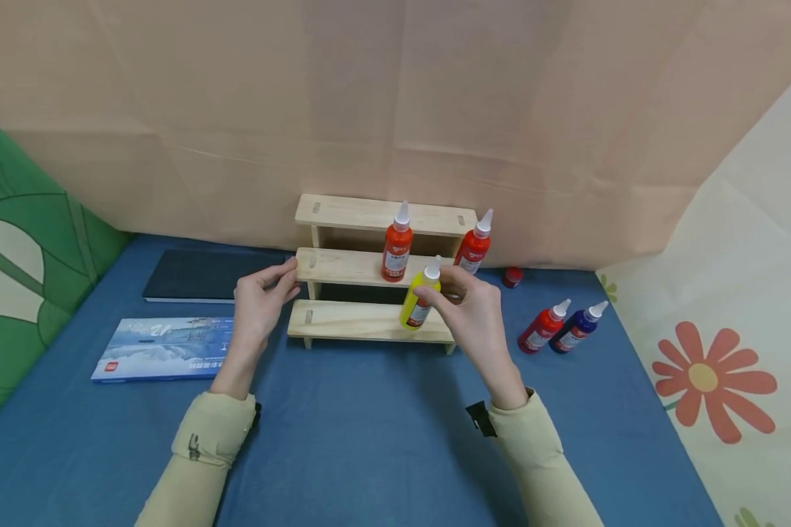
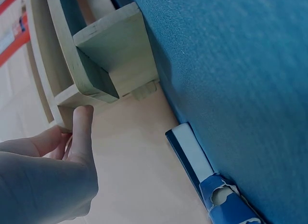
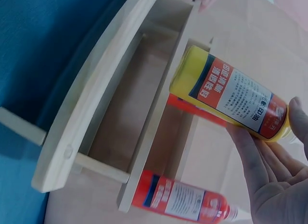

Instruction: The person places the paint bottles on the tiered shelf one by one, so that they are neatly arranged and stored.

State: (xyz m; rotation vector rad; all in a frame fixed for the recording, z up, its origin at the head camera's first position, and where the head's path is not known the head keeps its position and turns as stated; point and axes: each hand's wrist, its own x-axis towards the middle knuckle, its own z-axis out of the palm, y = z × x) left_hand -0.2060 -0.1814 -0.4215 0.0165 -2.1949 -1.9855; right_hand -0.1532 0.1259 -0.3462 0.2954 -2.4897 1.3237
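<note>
My right hand (image 1: 471, 311) holds a yellow bottle (image 1: 415, 304) near its pale pointed nozzle. The bottle tilts above the lowest tier of a three-tier wooden shelf (image 1: 343, 320); in the right wrist view, the label of the yellow bottle (image 3: 236, 96) faces the camera. At the left end of the middle tier, my left hand (image 1: 264, 300) pinches the wood between thumb and fingers. An orange-red bottle (image 1: 396, 252) stands on that tier. Another red bottle (image 1: 473, 247) is at its right end, its base hidden by my right hand in the head view.
A red bottle (image 1: 542, 329) and a dark blue bottle (image 1: 576, 331) stand on the blue cloth to the right. Behind them lies a small red cap (image 1: 512, 277). Left of the shelf are a dark notebook (image 1: 204, 274) and a blue picture box (image 1: 165, 348).
</note>
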